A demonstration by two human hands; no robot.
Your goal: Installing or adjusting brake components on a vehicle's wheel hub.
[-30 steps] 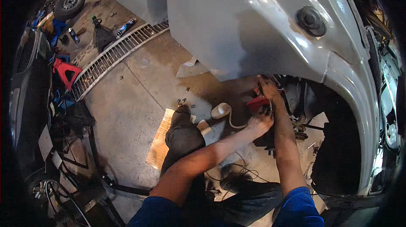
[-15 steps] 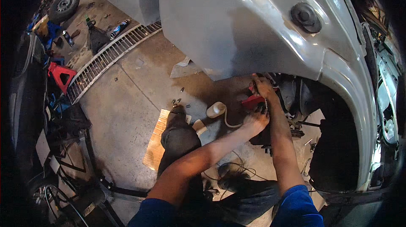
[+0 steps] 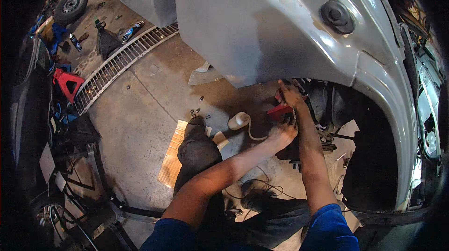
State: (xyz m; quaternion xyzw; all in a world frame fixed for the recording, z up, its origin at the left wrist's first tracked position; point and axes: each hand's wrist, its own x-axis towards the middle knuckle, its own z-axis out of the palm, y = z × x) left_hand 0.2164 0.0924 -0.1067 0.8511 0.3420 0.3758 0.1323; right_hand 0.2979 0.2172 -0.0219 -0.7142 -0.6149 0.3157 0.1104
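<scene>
Both my arms reach into the wheel well of a grey vehicle. My left hand (image 3: pixel 283 135) is closed, its fingers curled just below a red metal part (image 3: pixel 279 111); what they grip is hidden. Farther in, my right hand (image 3: pixel 292 95) curls around the upper side of that area, one finger stretched along it, and what it holds cannot be made out. A pale bottle (image 3: pixel 239 120) lies tilted on the floor to the left, and its clear hose (image 3: pixel 252 136) curves toward my left hand. Beneath my right forearm sits a dark wheel hub (image 3: pixel 329 147).
The grey fender (image 3: pixel 299 40) hangs over my hands. Flattened cardboard (image 3: pixel 171 157) lies by my knee, with several small metal pieces (image 3: pixel 195 112) beyond it. A floor grate (image 3: pixel 121 59), a red jack stand (image 3: pixel 68 84) and a tyre (image 3: pixel 70 7) are at the left. A black cable (image 3: pixel 267 183) loops near my legs.
Almost nothing differs. Both hands stay at the same place, with only a slight shift of the fingers and of the view.
</scene>
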